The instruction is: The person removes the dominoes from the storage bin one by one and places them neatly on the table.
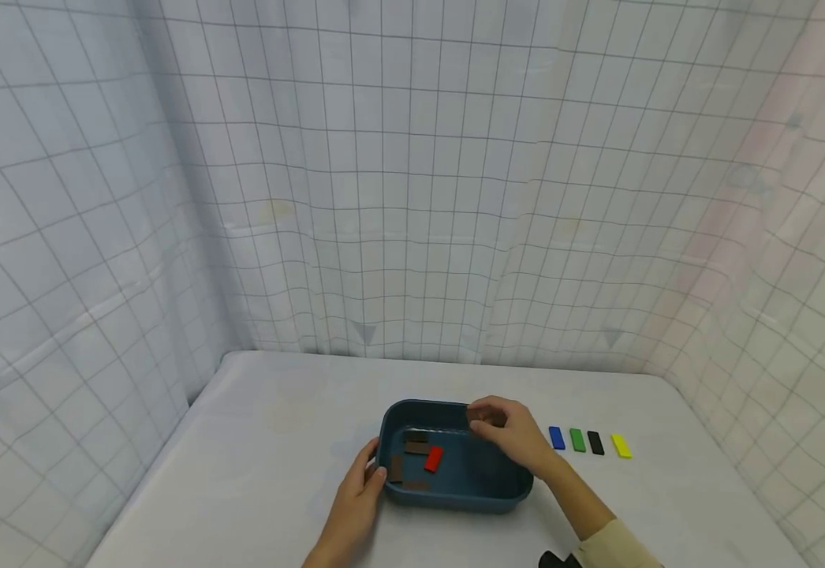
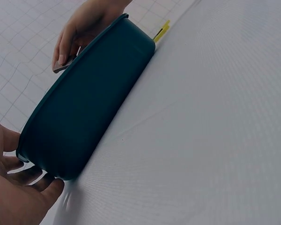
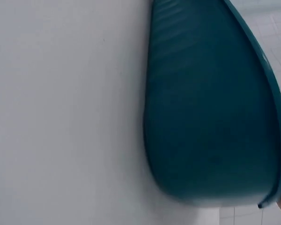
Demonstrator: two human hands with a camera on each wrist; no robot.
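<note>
A dark teal plastic bin (image 1: 483, 469) stands on the white-covered table. My left hand (image 1: 357, 501) grips its left end, fingers and thumb around the wall; the left wrist view shows that hand (image 2: 18, 187) at the bin's corner. Over the bin's back right part, my right hand (image 1: 515, 434) pinches a small brown tile (image 2: 61, 67). Inside, toward the left, lie a red tile (image 1: 434, 458) and several brown tiles (image 1: 416, 448). From the right wrist, the bin's outer wall (image 3: 210, 112) fills much of the view, and little of the hand shows.
Right of the bin, a row of small tiles lies on the table (image 1: 299, 410): blue (image 1: 557, 438), green (image 1: 578, 440), black (image 1: 595, 442) and yellow (image 1: 621, 446). White grid-patterned curtains (image 1: 412, 197) hang behind and at both sides. A black object (image 1: 558, 560) shows near the right sleeve.
</note>
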